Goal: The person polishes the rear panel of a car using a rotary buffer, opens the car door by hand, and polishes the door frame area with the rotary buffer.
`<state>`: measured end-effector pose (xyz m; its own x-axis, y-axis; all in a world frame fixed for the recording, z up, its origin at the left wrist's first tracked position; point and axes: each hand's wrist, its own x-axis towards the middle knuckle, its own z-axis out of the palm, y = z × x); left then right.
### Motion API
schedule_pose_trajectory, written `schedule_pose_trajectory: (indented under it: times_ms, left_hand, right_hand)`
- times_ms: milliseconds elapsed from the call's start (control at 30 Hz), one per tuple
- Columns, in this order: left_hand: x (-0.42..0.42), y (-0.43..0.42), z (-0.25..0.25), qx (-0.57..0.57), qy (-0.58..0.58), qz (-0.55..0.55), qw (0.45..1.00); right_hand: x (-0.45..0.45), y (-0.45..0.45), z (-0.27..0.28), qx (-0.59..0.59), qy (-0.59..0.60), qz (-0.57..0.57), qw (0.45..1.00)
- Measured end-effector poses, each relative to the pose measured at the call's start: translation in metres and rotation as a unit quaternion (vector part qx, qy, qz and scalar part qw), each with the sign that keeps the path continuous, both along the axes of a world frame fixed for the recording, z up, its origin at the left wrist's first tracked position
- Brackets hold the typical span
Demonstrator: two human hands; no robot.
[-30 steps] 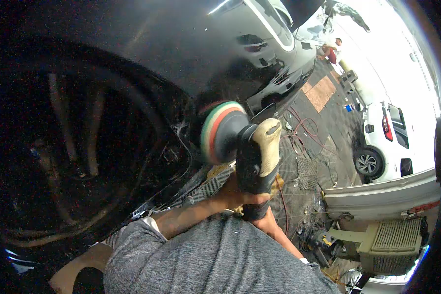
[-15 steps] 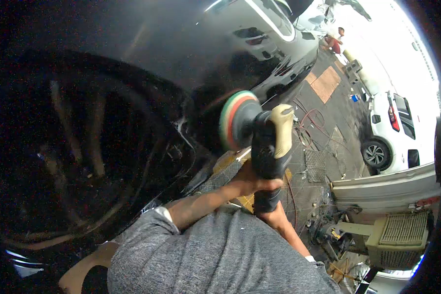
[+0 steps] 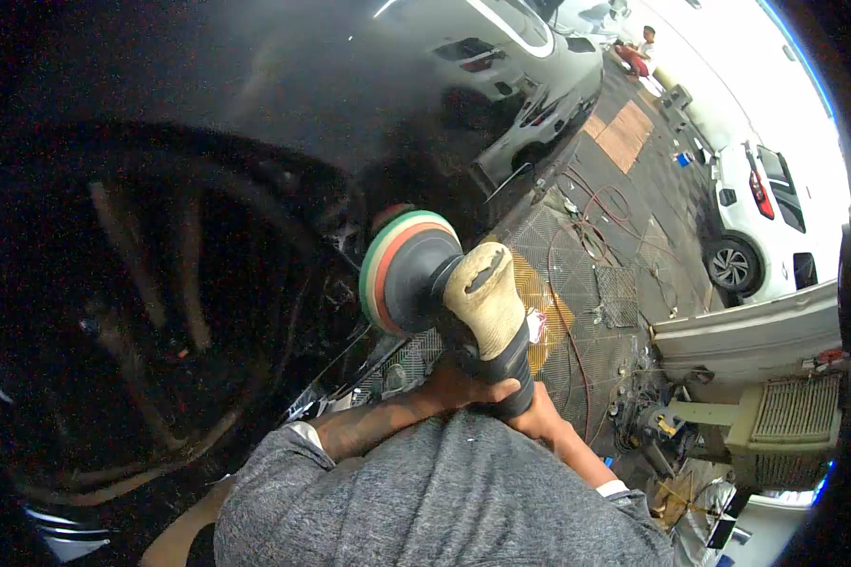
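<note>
A polisher (image 3: 487, 293) with a tan worn head cover and a black body is held in both my hands. Its round pad (image 3: 407, 269), layered green, cream and orange, faces the dark car's glossy panel (image 3: 350, 104) beside the wheel (image 3: 161, 302); whether pad and paint touch is hard to tell. My left hand (image 3: 473, 378) wraps round the lower body from the left, thumb across the front. At the handle's end, my right hand (image 3: 539, 414) is closed round it, its fingers partly hidden.
A red hose (image 3: 596, 213) lies coiled on the grated floor (image 3: 633, 246). A white car (image 3: 756, 227) stands at the right, above a beige slatted unit (image 3: 790, 425). Far off, a person (image 3: 638, 52) crouches by the wall.
The polisher moved right, then back left and lower, and it now tilts so that more of its tan cover faces the camera. Both my hands moved along with it, and the view has shifted.
</note>
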<state>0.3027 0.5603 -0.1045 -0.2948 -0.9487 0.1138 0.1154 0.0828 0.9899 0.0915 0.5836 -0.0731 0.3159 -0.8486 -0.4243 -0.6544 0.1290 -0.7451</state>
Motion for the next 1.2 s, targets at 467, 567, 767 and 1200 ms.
schedule_pose_trajectory:
  times_ms: [467,567,767,1200]
  left_hand:
    - [0.001,0.007,-0.002,-0.030,-0.007,-0.002,1.000]
    - [-0.002,-0.011,0.004,-0.010,-0.038,-0.019,0.999]
    - [-0.011,-0.039,0.023,0.095,0.052,-0.019,0.994]
    - [0.015,0.005,-0.012,0.035,-0.092,-0.080,0.992]
  right_hand:
    - [-0.006,0.008,-0.032,-0.045,-0.071,-0.015,0.996]
    - [-0.011,0.005,-0.041,0.003,-0.070,-0.021,0.997]
    - [-0.005,0.003,-0.060,0.003,-0.115,-0.060,0.992]
    - [0.006,0.010,-0.049,0.016,-0.124,-0.015,0.992]
